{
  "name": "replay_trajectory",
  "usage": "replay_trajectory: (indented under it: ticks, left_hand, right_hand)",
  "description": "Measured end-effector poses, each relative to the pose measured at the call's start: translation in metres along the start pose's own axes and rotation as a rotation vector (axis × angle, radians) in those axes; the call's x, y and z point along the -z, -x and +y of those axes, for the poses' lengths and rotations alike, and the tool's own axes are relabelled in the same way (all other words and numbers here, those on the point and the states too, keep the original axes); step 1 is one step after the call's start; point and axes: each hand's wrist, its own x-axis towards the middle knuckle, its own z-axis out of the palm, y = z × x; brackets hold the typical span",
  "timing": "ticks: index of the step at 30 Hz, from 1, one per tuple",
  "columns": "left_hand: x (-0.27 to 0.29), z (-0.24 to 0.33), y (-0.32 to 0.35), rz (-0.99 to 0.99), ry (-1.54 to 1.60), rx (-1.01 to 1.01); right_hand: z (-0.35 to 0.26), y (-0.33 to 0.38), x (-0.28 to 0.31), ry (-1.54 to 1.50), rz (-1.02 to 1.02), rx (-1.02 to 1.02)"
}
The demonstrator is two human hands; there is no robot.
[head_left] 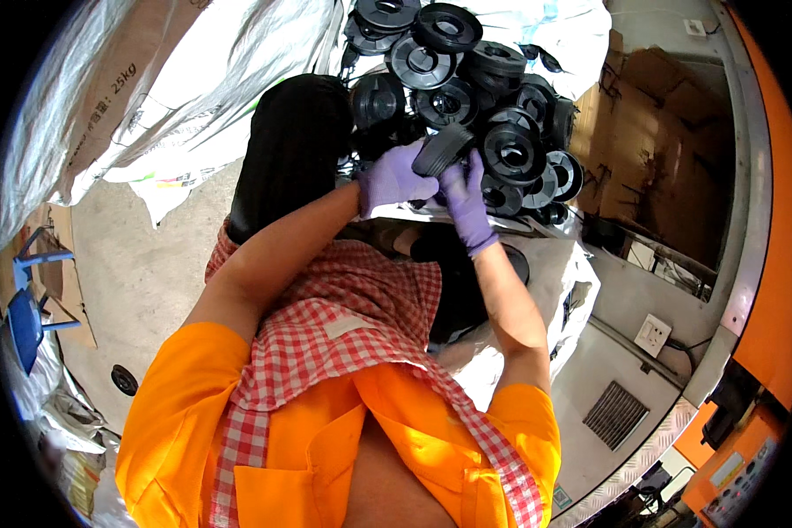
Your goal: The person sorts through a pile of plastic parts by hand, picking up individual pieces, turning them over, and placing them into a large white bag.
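A black round plastic part with a ribbed rim is tilted on edge between my two purple-gloved hands. My left hand is closed on its left side. The fingers of my right hand grip it from the right and below. Just beyond and beside my hands lies a heap of similar black ring-shaped parts, several with grey hollow centres. The heap rests on a white sheet. My gloves and the part itself hide some of the pieces behind them.
White woven sacks stand at the left. To the right are an open machine bay with cardboard, a wall socket and an orange machine. A blue stool stands far left; one black ring lies on the floor.
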Motion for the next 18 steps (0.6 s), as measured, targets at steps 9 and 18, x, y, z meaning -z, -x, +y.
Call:
replay_trajectory:
  ticks: [9,18]
  left_hand:
    - [-0.013,0.003,0.003,0.021,-0.100,-0.043]
    - [-0.020,-0.017,-0.007,0.129,-0.203,-0.104]
  right_hand:
    - [0.033,-0.018,0.019,0.125,0.110,0.054]
    - [0.031,-0.035,0.017,0.069,0.148,-0.177]
